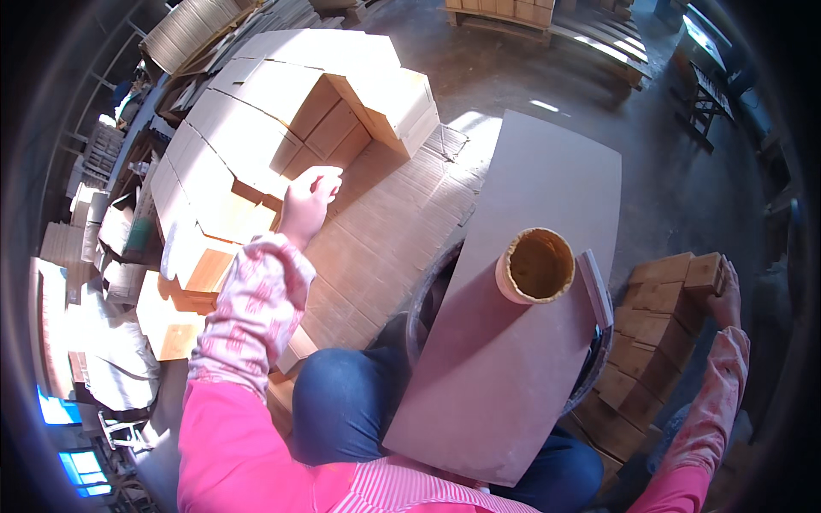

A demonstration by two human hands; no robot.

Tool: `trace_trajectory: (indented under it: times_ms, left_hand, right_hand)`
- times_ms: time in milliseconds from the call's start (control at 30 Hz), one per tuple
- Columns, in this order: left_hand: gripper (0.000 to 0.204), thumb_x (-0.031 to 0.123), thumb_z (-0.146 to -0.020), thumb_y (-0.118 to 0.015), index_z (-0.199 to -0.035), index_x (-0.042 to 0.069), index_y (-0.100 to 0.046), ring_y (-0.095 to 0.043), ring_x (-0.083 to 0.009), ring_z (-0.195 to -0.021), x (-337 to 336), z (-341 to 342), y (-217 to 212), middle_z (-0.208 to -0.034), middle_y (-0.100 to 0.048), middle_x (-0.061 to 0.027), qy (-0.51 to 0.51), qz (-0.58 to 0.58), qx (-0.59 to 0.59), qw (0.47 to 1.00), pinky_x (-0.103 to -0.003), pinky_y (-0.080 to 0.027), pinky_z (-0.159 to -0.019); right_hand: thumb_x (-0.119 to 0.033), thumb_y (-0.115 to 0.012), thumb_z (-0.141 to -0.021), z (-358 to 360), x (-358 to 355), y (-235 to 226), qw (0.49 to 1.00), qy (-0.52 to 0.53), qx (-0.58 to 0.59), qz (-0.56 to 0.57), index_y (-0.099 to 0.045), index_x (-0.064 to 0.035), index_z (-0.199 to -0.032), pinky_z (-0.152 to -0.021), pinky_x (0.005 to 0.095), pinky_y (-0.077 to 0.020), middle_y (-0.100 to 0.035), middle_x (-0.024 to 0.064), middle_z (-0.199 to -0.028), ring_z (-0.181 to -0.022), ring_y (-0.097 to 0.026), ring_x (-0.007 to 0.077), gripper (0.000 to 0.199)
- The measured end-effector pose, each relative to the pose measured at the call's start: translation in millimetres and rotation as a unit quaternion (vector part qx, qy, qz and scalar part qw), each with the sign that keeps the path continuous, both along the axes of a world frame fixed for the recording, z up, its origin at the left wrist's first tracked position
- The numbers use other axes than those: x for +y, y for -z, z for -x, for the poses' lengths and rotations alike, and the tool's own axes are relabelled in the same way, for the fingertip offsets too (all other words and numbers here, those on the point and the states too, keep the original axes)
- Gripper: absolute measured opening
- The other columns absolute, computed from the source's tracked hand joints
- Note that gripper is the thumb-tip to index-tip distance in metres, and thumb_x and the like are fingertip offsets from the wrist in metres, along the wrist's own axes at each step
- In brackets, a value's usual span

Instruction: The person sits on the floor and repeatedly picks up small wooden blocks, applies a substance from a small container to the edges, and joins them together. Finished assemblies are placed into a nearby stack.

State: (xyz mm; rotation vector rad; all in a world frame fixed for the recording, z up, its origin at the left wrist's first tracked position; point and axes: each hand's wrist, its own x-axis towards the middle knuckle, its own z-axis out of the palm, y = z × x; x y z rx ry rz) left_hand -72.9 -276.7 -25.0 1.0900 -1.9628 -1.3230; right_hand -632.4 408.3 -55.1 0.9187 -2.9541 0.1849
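Observation:
My left hand is raised beside the left stack of pale wooden boxes, its fingers curled in with nothing visible between them. Far to the right, my right hand grips the outer end of a wooden block at the top of the right-hand stack of blocks. Between my arms a flat pinkish-brown board lies over my knees and a round dark-rimmed container. On the board stands an open tub with a crusted rim and yellow-brown contents. A narrow flat strip sits at the board's right edge.
Flattened corrugated cardboard lies under the left stack, which wraps around its back and side. Farther off are a loaded pallet, slatted boards and a dark stand. Bags and cartons line the left.

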Motion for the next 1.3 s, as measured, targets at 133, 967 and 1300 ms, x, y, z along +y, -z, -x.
trace_trajectory:
  times_ms: [133, 967, 1300]
  left_hand:
    - [0.028, 0.027, -0.097, -0.074, -0.114, 0.005, -0.076, -0.07, -0.0173, -0.09, -69.0, 55.9, 50.0, -0.097, -0.077, -0.0076, -0.011, 0.189, -0.098, 0.977, -0.033, -0.056, -0.085]
    - [0.108, 0.053, -0.086, -0.079, -0.169, 0.028, -0.016, -0.047, -0.0492, -0.141, -270.8, 203.0, 65.2, -0.151, -0.042, -0.0357, -0.1, 0.336, -0.37, 0.86, -0.056, -0.038, -0.119]
    - [0.116, 0.03, -0.075, -0.091, -0.167, 0.021, -0.022, -0.055, -0.0485, -0.122, -66.7, 138.2, -27.6, -0.123, -0.048, -0.0314, -0.124, 0.427, 0.022, 0.895, -0.06, -0.047, -0.107]
  right_hand:
    - [-0.01, -0.071, -0.087, -23.8, -6.0, -13.4, 0.993, -0.015, 0.037, 0.115, -0.055, -0.0051, -0.152, -0.121, 0.0427, -0.0396, -0.055, 0.0171, -0.152, -0.141, -0.052, 0.035, 0.067]
    - [-0.004, -0.067, -0.094, -410.9, -138.2, -71.7, 0.914, 0.098, -0.206, 0.335, -0.066, -0.0033, -0.131, -0.074, 0.0213, -0.0438, -0.062, 0.0066, -0.12, -0.082, -0.055, 0.0085, 0.037]
    - [0.001, -0.061, -0.096, -401.1, -126.0, -49.8, 0.906, 0.128, -0.206, 0.348, -0.065, -0.0026, -0.129, -0.091, 0.026, -0.0485, -0.061, 0.006, -0.109, -0.102, -0.06, 0.0147, 0.033]
